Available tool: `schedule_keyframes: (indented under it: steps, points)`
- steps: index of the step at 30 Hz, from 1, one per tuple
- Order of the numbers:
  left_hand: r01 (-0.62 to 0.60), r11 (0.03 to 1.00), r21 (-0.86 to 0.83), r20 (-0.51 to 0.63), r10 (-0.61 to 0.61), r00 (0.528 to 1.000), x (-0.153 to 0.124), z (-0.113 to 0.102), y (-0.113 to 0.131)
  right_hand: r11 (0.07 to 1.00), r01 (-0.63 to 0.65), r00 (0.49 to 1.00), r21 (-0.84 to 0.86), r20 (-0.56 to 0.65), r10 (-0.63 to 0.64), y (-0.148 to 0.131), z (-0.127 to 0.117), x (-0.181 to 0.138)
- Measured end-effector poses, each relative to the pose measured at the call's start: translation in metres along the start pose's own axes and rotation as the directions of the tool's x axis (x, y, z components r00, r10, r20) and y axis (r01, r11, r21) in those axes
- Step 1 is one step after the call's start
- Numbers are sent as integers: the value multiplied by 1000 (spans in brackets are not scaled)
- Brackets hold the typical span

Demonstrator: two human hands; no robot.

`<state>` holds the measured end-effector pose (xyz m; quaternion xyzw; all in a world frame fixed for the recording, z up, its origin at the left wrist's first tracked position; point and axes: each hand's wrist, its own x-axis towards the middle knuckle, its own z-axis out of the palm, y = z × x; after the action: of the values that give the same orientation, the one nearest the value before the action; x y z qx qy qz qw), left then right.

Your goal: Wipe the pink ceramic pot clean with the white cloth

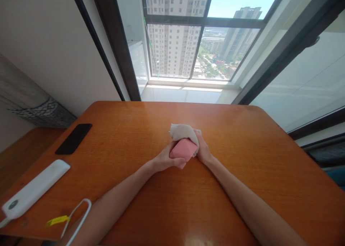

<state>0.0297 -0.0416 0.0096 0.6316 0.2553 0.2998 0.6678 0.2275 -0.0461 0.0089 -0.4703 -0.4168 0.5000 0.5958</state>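
Above the middle of the wooden table (129, 131), my left hand (165, 159) is closed around a pink object (183, 149) with flat, angled faces; its exact kind does not show. A pale grey-white cloth (183, 131) lies over the far and right side of the pink object. My right hand (202, 149) grips the cloth and presses it against the object's right side. Most of the right fingers are hidden behind the cloth.
On the table's left lie a black smartphone (74, 139) and a white power strip (36, 188). Its white cable (85, 213), with a yellow tag (57, 221), loops beside my left forearm. A window (202, 41) stands beyond the far edge; a curtain (35, 95) hangs at left.
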Motion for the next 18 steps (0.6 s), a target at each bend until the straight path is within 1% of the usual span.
schedule_keyframes:
  steps: [2, 3, 4, 5, 6, 7, 8, 10, 11, 12, 13, 14, 15, 16, 17, 18]
  points:
    - [25, 999, -40, -17, -25, 1000, 2, 1, -1, 995, 42, 997, -95, 75, -35, -15, 0, -4]
    - [23, 998, -59, -28, -24, 999, 4, 2, -1, 980, 106, 986, -167, 144, -82, -25, 1, -7]
    - [14, 998, -65, -37, -17, 999, 5, 2, -2, 948, 196, 960, -252, 245, -134, -36, 4, -11]
    - [2, 999, -51, -47, -5, 999, 5, 3, -3, 886, 335, 907, -320, 366, -211, -48, 7, -16]
    - [-12, 1000, -21, -62, 10, 998, 5, 3, -4, 792, 500, 816, -350, 496, -297, -58, 11, -22]
    - [-26, 1000, 17, -83, 27, 996, 3, 3, -6, 668, 650, 709, -363, 606, -361, -67, 17, -28]
    - [-35, 998, 53, -109, 41, 993, -1, 2, -8, 529, 759, 616, -379, 680, -397, -73, 23, -34]
    - [-48, 994, 98, -173, 65, 983, -12, 0, -13, 279, 882, 467, -381, 791, -395, -78, 35, -45]
    - [-61, 993, 105, -213, 82, 974, -18, -2, -15, 186, 909, 417, -374, 825, -382, -77, 41, -49]
    - [-74, 991, 113, -248, 100, 963, -23, -3, -17, 121, 924, 381, -362, 848, -369, -76, 44, -52]
    - [-87, 988, 125, -280, 120, 953, -26, -4, -19, 85, 933, 356, -350, 861, -362, -74, 46, -53]
    - [-91, 987, 133, -287, 126, 950, -27, -4, -20, 77, 935, 350, -346, 863, -365, -73, 47, -53]
    - [-81, 988, 134, -263, 114, 958, -26, -4, -20, 95, 932, 360, -350, 854, -376, -72, 45, -51]
    - [-61, 989, 132, -223, 90, 971, -22, -4, -19, 137, 924, 381, -356, 839, -389, -72, 43, -48]
    - [-47, 991, 129, -188, 71, 979, -17, -3, -18, 199, 910, 414, -363, 816, -404, -73, 38, -43]
    - [-36, 992, 125, -152, 55, 987, -12, -2, -16, 280, 887, 458, -369, 787, -414, -73, 33, -39]
